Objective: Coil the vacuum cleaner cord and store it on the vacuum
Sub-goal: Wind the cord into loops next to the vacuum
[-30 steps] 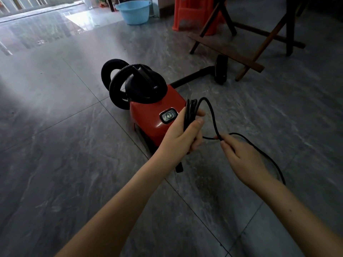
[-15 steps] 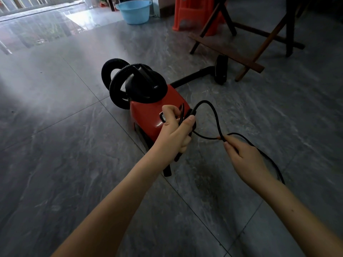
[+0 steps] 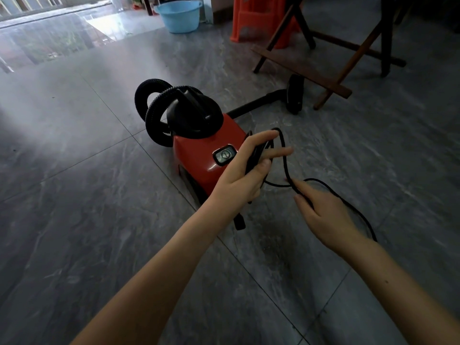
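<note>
A red vacuum cleaner [image 3: 201,155] with a black top and a ribbed black hose [image 3: 151,113] looped at its back sits on the grey tile floor. My left hand [image 3: 246,173] hovers just right of its body and holds a bundle of coiled black cord [image 3: 257,155] under the thumb, with the fingers stretched out. A fresh loop of the cord [image 3: 285,155] arcs over those fingertips and runs down to my right hand [image 3: 323,215], which pinches it. Past that hand the cord trails along the floor to the right. The plug hangs below my left wrist.
The vacuum's black wand and floor nozzle [image 3: 295,94] lie on the floor behind it. Dark wooden furniture legs [image 3: 331,68] stand at the back right, beside an orange plastic stool [image 3: 261,18]. A light blue basin [image 3: 180,16] sits far back.
My left hand has spread its fingers out from a closed grip on the coil. The new loop has come up over those fingertips, and my right hand has kept its pinch lower right.
</note>
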Demonstrator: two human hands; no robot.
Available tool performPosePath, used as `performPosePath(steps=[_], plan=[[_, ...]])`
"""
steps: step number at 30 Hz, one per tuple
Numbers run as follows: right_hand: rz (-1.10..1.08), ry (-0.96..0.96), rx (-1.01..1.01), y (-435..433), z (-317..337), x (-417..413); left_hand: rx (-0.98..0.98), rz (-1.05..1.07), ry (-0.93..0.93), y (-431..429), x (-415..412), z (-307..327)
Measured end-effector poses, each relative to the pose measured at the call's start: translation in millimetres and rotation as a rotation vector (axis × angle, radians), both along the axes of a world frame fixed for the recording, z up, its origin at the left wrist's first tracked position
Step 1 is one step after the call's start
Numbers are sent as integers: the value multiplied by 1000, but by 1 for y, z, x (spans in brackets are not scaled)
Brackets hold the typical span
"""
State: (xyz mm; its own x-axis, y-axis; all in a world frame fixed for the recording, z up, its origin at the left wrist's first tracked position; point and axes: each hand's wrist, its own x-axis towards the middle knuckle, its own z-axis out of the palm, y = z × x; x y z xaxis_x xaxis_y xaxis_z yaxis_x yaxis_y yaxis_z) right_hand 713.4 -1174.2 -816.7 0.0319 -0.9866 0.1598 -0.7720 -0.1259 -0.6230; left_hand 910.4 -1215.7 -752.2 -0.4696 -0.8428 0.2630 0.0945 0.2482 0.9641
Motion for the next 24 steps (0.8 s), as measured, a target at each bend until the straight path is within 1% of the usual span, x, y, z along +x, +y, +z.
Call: performPosePath(steps=[4, 9, 13, 15, 19, 24], plan=[[-90, -119, 54, 3, -10, -10, -25, 45, 5, -4, 7, 3], [-198, -327, -19, 6, -18, -20, 57, 131, 8, -8, 18, -2], [-299, -366, -81, 12, -22, -28, 41, 147, 2, -9, 19, -4], [-294, -328, -99, 14, -22, -29, 60, 145, 7, -8, 17, -4], [-207, -215, -106, 12, -10, -26, 78, 132, 28, -8, 14, -5], [-94, 34, -155, 2, -8, -23, 104, 108, 41, -6, 12, -4]])
